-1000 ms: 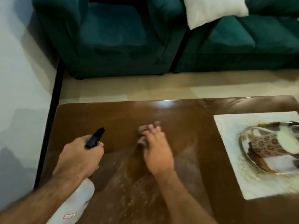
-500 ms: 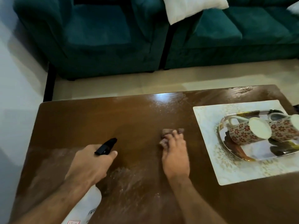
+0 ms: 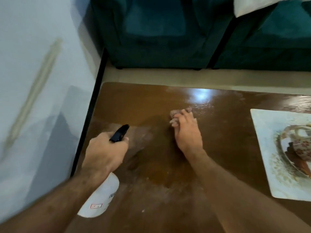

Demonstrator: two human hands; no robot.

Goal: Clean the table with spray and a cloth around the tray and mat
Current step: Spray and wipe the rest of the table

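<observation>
The left hand (image 3: pixel 106 152) has its grip wrapped round the neck of a spray bottle (image 3: pixel 101 197), fingers curled under the black trigger head (image 3: pixel 119 133), which points toward the far side. The bottle's white body hangs below the wrist at the near left, over the edge of the brown wooden surface (image 3: pixel 210 132); a small red-edged label shows on it, too blurred to read.

The right hand (image 3: pixel 186 133) lies palm down near the middle of the surface, fingers fairly straight and close together, pressing on a small brownish cloth (image 3: pixel 175 113). Only the far edge of the cloth shows beyond the fingertips; the rest is hidden under the hand.

Pale, streaky film covers the surface near the two forearms, and a glossy patch with a bright reflection lies just beyond the cloth.

At the right edge a pale patterned mat (image 3: pixel 269 148) lies on the surface, well apart from the cloth. On it rests a shiny tray (image 3: pixel 286 158) holding a floral mug (image 3: pixel 303 148), both cut off by the frame and blurred.

Beyond the surface stand a teal sofa (image 3: pixel 159 31) with a white cushion (image 3: pixel 249 4) at the far right, and a pale wall (image 3: pixel 33 81) on the left.
</observation>
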